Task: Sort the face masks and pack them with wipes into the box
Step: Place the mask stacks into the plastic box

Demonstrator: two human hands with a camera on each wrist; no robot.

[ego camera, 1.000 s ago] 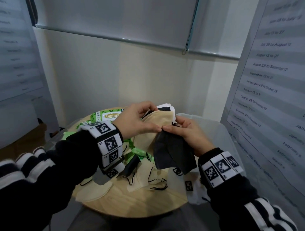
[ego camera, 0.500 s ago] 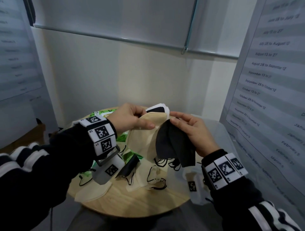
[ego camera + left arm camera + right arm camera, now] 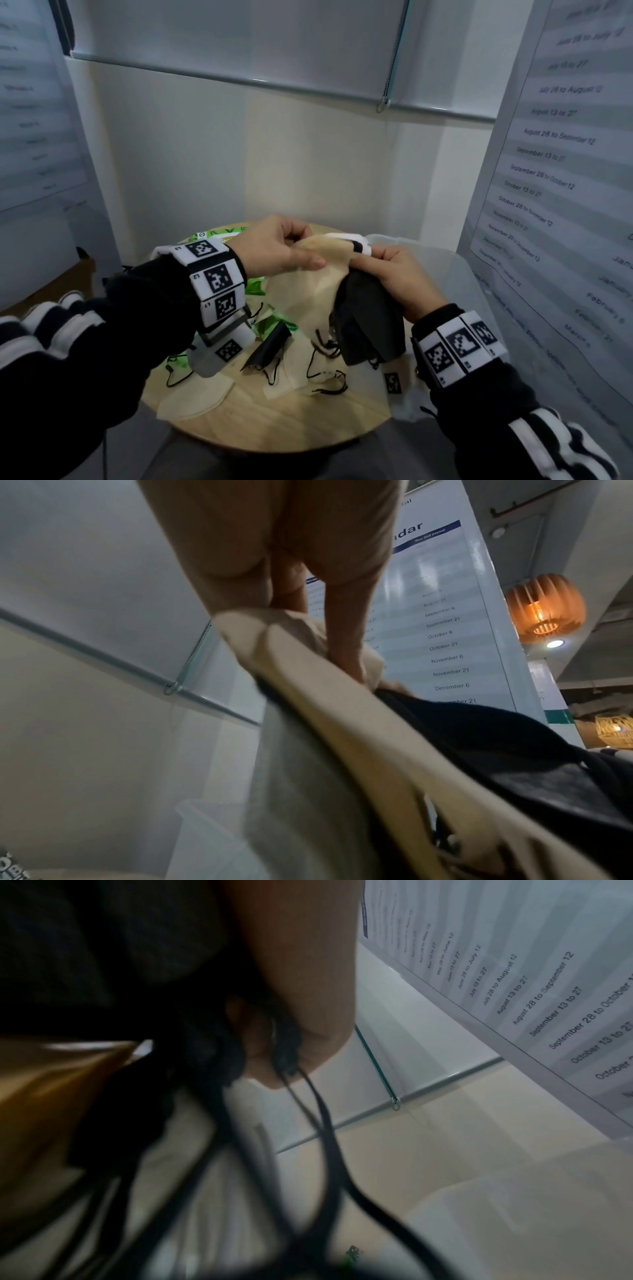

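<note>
Above the round wooden table [image 3: 274, 425] both hands hold a bunch of face masks. My left hand [image 3: 274, 248] pinches a beige mask [image 3: 308, 284] by its top edge, thumb laid over the front. My right hand [image 3: 394, 274] grips black masks [image 3: 370, 329] whose ear loops [image 3: 318, 1123] dangle below. White masks [image 3: 346, 238] peek out behind the beige one. More beige masks [image 3: 191, 401] and a black mask [image 3: 267, 349] lie on the table. Green wipes packs [image 3: 219, 234] lie behind my left wrist. The clear plastic box [image 3: 455, 274] stands at the right.
A wall with a lowered roller blind [image 3: 239, 37] and its bead chain [image 3: 394, 58] rises behind the table. Printed date posters [image 3: 561, 171] hang close on the right and another poster [image 3: 30, 102] on the left. A brown cardboard box [image 3: 58, 284] sits low at the left.
Half a second ago my hands drew apart, the black masks swinging right of the beige one. Now they have closed together again, the black masks against the beige mask's right edge.
</note>
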